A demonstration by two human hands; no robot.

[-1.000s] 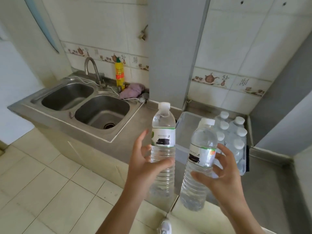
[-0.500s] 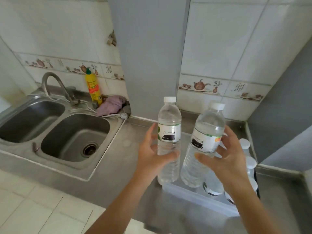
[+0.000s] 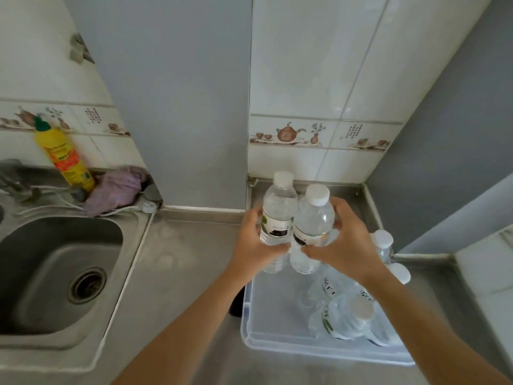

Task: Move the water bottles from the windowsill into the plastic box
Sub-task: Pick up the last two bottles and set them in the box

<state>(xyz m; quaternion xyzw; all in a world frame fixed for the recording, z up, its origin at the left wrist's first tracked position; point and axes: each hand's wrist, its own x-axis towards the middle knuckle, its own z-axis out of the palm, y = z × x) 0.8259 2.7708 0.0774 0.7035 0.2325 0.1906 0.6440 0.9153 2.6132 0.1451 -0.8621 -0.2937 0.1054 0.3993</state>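
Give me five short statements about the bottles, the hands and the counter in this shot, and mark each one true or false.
1. Each hand holds one water bottle. True: the left hand grips the left bottle and the right hand grips the right bottle.
2. The two held bottles have no caps. False: both have white caps.
3. The plastic box already holds other bottles. True.
4. The held bottles lie flat in the sink. False: they are roughly upright over the box's far end.
5. A yellow bottle stands beside a purple cloth. True.
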